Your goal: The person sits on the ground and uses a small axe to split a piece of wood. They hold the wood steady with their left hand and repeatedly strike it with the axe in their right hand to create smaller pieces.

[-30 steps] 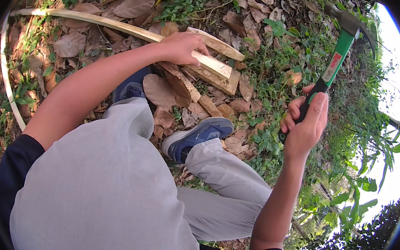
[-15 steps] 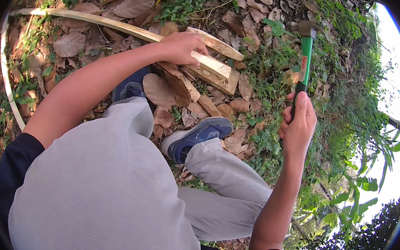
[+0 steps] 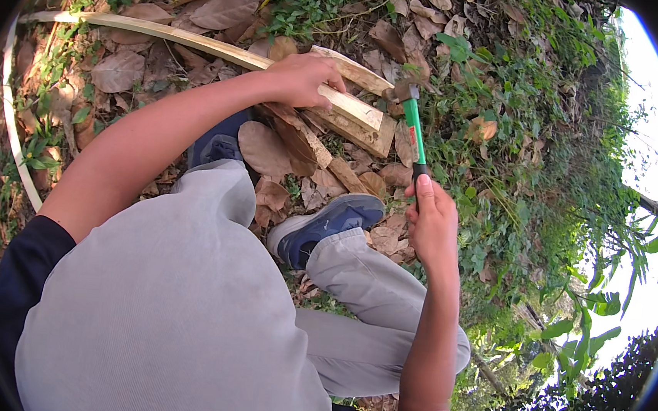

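Observation:
My left hand (image 3: 306,80) is closed over a long pale wooden strip (image 3: 165,32), close to its right end. Beneath that end lies a thicker wood block (image 3: 381,138), and a shorter wood piece (image 3: 359,72) rests just beyond. My right hand (image 3: 434,218) grips the black handle of a hammer (image 3: 417,131) with a green shaft. Its metal head is just right of the strip's end, by the tip of the shorter piece; whether it touches wood I cannot tell. A small dark mark shows on the strip near its end.
Dry brown leaves (image 3: 228,12) and green weeds (image 3: 477,86) cover the ground. More wood scraps (image 3: 347,174) lie near my blue shoe (image 3: 327,227). Another pale strip (image 3: 10,118) runs down the left side. Leafy plants (image 3: 583,318) stand at the right.
My right hand has swung the hammer left and down, bringing its head from the upper right to beside the strip's end. My left hand stays in place on the strip.

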